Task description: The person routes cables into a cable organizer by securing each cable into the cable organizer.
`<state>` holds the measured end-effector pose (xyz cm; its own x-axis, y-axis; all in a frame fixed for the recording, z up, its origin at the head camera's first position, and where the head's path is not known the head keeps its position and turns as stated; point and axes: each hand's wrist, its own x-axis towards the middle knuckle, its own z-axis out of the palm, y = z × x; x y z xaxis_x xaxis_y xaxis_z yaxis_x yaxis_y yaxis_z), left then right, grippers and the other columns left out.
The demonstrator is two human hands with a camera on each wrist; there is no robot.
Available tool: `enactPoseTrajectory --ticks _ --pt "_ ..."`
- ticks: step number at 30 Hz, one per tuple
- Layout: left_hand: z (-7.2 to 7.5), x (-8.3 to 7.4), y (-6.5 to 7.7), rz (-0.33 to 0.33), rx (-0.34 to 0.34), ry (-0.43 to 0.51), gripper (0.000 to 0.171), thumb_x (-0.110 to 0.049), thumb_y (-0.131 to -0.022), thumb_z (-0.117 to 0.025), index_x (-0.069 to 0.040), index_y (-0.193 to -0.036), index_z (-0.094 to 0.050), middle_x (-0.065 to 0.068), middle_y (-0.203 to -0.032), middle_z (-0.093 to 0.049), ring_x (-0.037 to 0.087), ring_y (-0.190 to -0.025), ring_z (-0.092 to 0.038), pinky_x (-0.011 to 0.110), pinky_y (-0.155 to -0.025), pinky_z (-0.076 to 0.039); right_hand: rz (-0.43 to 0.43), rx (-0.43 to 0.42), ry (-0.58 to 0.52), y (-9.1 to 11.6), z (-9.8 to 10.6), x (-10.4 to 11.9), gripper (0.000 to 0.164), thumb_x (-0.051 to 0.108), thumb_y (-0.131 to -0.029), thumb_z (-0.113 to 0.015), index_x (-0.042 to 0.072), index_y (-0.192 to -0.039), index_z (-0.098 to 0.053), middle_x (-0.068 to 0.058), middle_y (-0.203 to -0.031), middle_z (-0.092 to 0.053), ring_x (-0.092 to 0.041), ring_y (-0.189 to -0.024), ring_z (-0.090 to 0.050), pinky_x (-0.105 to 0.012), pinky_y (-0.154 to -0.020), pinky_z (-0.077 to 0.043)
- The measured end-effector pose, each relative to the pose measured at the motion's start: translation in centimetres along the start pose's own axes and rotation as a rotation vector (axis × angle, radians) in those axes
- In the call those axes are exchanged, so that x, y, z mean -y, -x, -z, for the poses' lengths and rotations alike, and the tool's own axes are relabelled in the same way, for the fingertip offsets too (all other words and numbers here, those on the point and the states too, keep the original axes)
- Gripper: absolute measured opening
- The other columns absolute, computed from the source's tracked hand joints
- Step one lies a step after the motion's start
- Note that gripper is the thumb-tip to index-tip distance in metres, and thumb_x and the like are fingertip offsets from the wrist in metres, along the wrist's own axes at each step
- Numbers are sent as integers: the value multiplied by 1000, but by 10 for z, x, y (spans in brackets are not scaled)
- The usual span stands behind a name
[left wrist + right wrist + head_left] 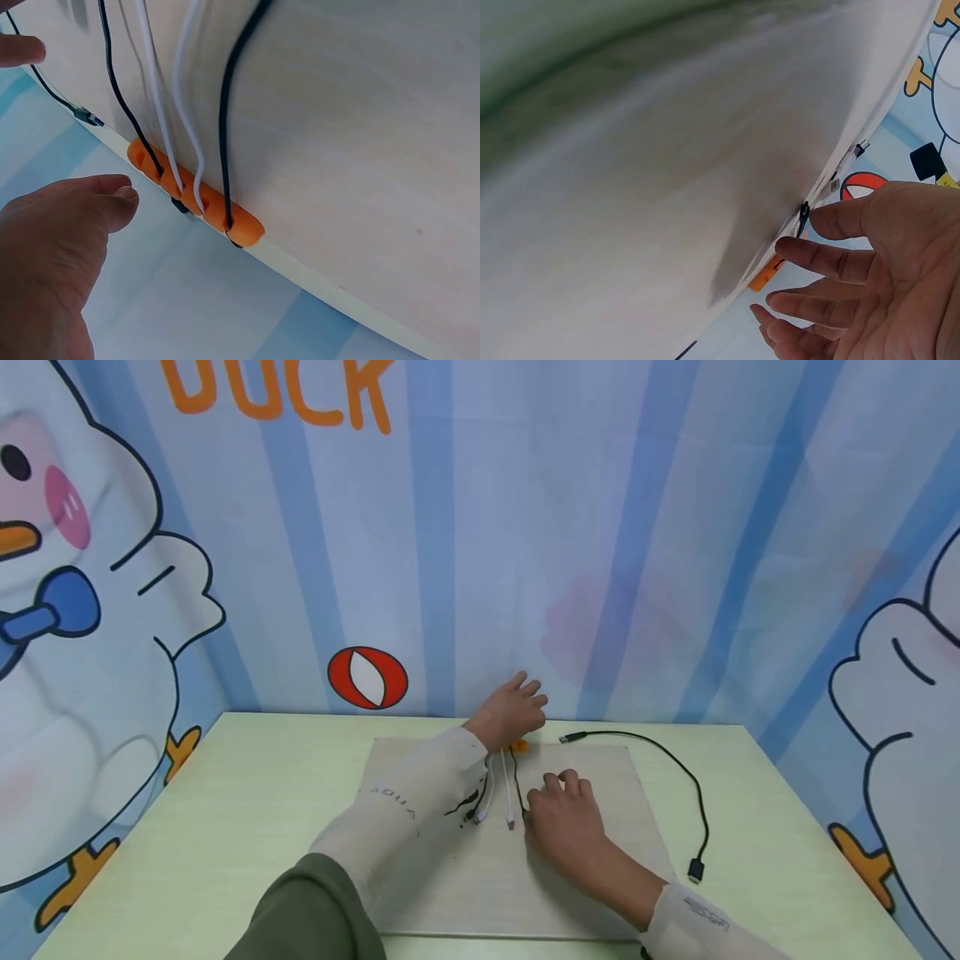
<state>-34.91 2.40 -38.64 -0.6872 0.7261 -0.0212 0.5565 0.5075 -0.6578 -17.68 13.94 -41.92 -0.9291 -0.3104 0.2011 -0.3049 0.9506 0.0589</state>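
Note:
An orange cable holder [214, 214] sits at the far edge of the board, with two black and two white cables lying in its slots. My left hand [510, 714] is over that edge beside the holder, its fingers loosely bent and nothing between them. In the left wrist view, a white cable [187, 112] runs between the other white one and a thick black cable [225, 112]. My right hand [566, 818] is low over the board, fingers spread and relaxed. Its thumb tip is right by a black cable end [804, 217] in the right wrist view.
A loose black USB cable [693, 777] curves across the table [757, 860] to the right of the pale board [480, 893]. Cable ends lie on the board under the left forearm. A blue striped curtain [495, 543] with printed ducks stands behind and at both sides.

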Motion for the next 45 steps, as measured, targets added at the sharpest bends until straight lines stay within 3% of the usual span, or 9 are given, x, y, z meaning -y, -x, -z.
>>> enactPoseTrajectory --ticks 7,14,22,30,36,45 --pt "3 -10 -8 -7 -16 28 26 -25 -116 -66 -39 -132 -80 -10 -154 -67 21 -154 -52 48 -137 -33 -4 -67 20 14 0 -20 6 12 -100 -76 7 -98 -76 -19 -121 -73 -43 -121 -60 -58 -99 -50" --pt "12 -25 -18 -15 -31 53 28 -32 -117 -64 -42 -141 -74 -12 -155 -65 19 -153 -52 47 -137 -33 -46 -61 54 26 1 -38 7 12 -99 -77 5 -98 -76 -21 -126 -72 -44 -121 -59 -59 -99 -49" --pt "28 -51 -33 -29 -42 68 37 -33 -120 -56 -46 -154 -64 -14 -162 -60 17 -156 -49 45 -139 -30 -126 -99 90 39 2 -60 30 5 -95 -75 6 -68 -61 -20 -101 -65 -45 -113 -58 -56 -90 -47" --pt "46 -78 -47 -76 -115 65 36 -31 -122 -49 -46 -153 -63 -16 -156 -62 14 -149 -52 42 -134 -35 -192 -40 102 53 10 -83 28 5 -95 -72 3 -68 -64 -21 -96 -63 -49 -113 -58 -57 -91 -46" --pt "59 -95 -56 -104 -77 52 40 -34 -124 -44 -47 -160 -54 -17 -162 -57 14 -155 -47 43 -136 -31 -255 62 105 61 15 -102 24 9 -98 -71 -1 -77 -69 -27 -102 -65 -56 -118 -56 -64 -96 -47" --pt "69 -107 -56 -110 -84 68 40 -34 -124 -42 -47 -161 -54 -17 -166 -55 13 -158 -46 42 -137 -29 -324 144 82 71 15 -116 27 13 -101 -68 -1 -78 -68 -24 -92 -57 -50 -101 -49 -61 -90 -44"
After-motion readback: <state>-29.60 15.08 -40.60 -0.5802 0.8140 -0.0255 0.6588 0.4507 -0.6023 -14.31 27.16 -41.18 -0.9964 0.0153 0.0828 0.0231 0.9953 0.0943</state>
